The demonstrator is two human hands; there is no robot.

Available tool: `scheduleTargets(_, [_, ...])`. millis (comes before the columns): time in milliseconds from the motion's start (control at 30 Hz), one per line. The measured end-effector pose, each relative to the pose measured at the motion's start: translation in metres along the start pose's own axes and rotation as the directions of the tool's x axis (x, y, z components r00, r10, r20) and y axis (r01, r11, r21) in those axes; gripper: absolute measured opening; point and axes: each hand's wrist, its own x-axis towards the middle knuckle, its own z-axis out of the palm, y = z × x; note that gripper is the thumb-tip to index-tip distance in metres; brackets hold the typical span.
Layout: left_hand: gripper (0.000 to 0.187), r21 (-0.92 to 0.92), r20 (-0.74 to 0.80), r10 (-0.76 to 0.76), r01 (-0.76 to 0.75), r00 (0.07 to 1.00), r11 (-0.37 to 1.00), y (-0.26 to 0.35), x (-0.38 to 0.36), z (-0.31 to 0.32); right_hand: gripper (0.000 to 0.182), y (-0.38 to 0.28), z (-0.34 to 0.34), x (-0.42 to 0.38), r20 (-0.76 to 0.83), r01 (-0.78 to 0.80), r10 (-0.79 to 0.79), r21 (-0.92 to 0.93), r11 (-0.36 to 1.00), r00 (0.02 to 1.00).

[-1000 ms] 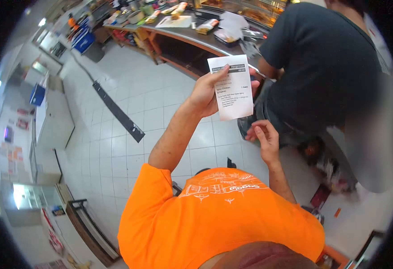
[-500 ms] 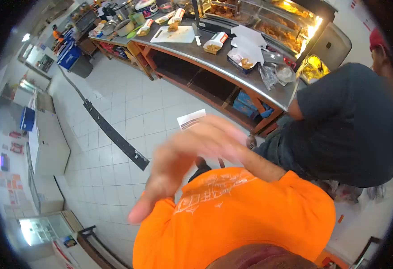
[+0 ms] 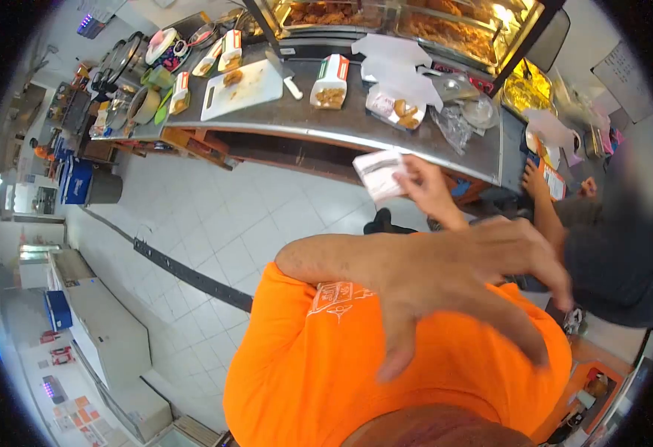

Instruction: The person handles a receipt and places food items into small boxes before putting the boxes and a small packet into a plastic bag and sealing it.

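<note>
My right hand (image 3: 427,186) pinches a small white printed paper slip (image 3: 381,176), held up in front of the counter's front edge. Close to the camera, my left hand (image 3: 453,279) reaches across my orange shirt to the right. Its fingers are spread, nothing is in it, and it hides part of my right forearm. Beyond the slip, an open white box (image 3: 396,109) with fried pieces stands on the counter (image 3: 300,123). To its left is a carton of food (image 3: 330,83).
A white cutting board (image 3: 256,93) with a fried piece, a knife (image 3: 292,87) and several cartons are on the counter. Behind stands a lit display case (image 3: 386,18) of fried food. At right, a co-worker's hand (image 3: 537,181) is by another box. A black strip (image 3: 189,274) crosses the floor.
The view has turned, bringing the counter closer and the co-worker further right. The slip now shows more fully, higher and to the right. My left hand now stretches to the right with fingers spread.
</note>
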Motion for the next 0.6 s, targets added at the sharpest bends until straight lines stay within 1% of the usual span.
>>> scheduleTargets(33, [0.106, 0.045, 0.113, -0.109, 0.105, 0.988, 0.993, -0.01, -0.015, -0.025, 0.027, 0.001, -0.017, 0.024, -0.117, 0.013, -0.019, -0.051, 0.999, 0.993])
scheduleTargets(67, [0.104, 0.02, 0.108, -0.237, 0.237, 0.965, 0.971, -0.018, -0.031, -0.046, 0.032, 0.001, -0.036, 0.05, -0.231, 0.021, -0.044, -0.1, 0.995, 0.972])
scheduleTargets(100, [0.103, -0.008, 0.108, -0.364, 0.367, 0.925, 0.93, -0.026, -0.049, -0.065, 0.036, -0.006, -0.054, 0.077, -0.368, 0.023, -0.031, -0.027, 0.999, 0.929])
scheduleTargets(133, [0.096, -0.007, 0.085, -0.468, 0.47, 0.88, 0.883, -0.029, -0.067, -0.086, 0.041, -0.016, -0.075, 0.107, -0.497, 0.041, -0.015, 0.042, 0.998, 0.868])
scheduleTargets(167, [0.088, -0.004, 0.066, -0.563, 0.564, 0.824, 0.826, -0.03, -0.086, -0.11, 0.043, -0.026, -0.099, 0.14, -0.556, 0.187, -0.151, 0.01, 0.982, 0.818])
scheduleTargets(200, [0.081, -0.017, -0.04, -0.651, 0.651, 0.758, 0.759, -0.032, -0.109, -0.131, 0.045, -0.036, -0.124, 0.174, -0.609, 0.332, -0.285, -0.037, 0.942, 0.74])
scheduleTargets(233, [0.074, -0.042, -0.136, -0.724, 0.726, 0.676, 0.686, -0.032, -0.137, -0.146, 0.046, -0.045, -0.149, 0.206, -0.664, 0.328, -0.363, -0.183, 0.927, 0.654])
scheduleTargets(267, [0.067, -0.168, -0.283, -0.78, 0.772, 0.558, 0.613, -0.035, -0.17, -0.157, 0.047, -0.057, -0.175, 0.238, -0.701, 0.304, -0.448, -0.331, 0.893, 0.554])
scheduleTargets(300, [0.061, -0.218, -0.401, -0.82, 0.826, 0.41, 0.519, -0.036, -0.198, -0.17, 0.047, -0.074, -0.194, 0.269, -0.684, 0.391, -0.531, -0.369, 0.843, 0.499])
scheduleTargets(333, [0.055, -0.262, -0.517, -0.811, 0.852, 0.273, 0.454, -0.033, -0.218, -0.181, 0.047, -0.088, -0.208, 0.297, -0.662, 0.465, -0.6, -0.4, 0.79, 0.449])
scheduleTargets(400, [0.051, -0.347, -0.617, -0.779, 0.849, 0.114, 0.399, -0.023, -0.254, -0.207, 0.047, -0.109, -0.235, 0.351, -0.632, 0.516, -0.662, -0.44, 0.735, 0.403])
scheduleTargets(433, [0.05, -0.383, -0.651, -0.759, 0.846, 0.036, 0.369, -0.018, -0.266, -0.221, 0.046, -0.114, -0.25, 0.374, -0.62, 0.453, -0.666, -0.495, 0.742, 0.415])
scheduleTargets(467, [0.047, -0.379, -0.677, -0.736, 0.857, 0.0, 0.348, -0.016, -0.275, -0.235, 0.045, -0.117, -0.266, 0.392, -0.611, 0.384, -0.667, -0.545, 0.745, 0.426])
scheduleTargets(500, [0.045, -0.377, -0.7, -0.713, 0.868, -0.04, 0.323, -0.013, -0.283, -0.248, 0.039, -0.117, -0.278, 0.403, -0.667, 0.383, -0.602, -0.468, 0.797, 0.438])
scheduleTargets(533, [0.042, -0.372, -0.725, -0.685, 0.878, -0.072, 0.302, -0.011, -0.287, -0.265, 0.036, -0.12, -0.292, 0.406, -0.667, 0.345, -0.535, -0.41, 0.844, 0.518])
scheduleTargets(567, [0.041, -0.385, -0.725, -0.684, 0.869, -0.078, 0.31, -0.008, -0.288, -0.281, 0.034, -0.122, -0.307, 0.404, -0.661, 0.297, -0.46, -0.351, 0.888, 0.592])
scheduleTargets(600, [0.041, -0.359, -0.72, -0.691, 0.885, -0.062, 0.295, -0.005, -0.292, -0.3, 0.033, -0.127, -0.316, 0.403, -0.648, 0.24, -0.377, -0.293, 0.926, 0.662])
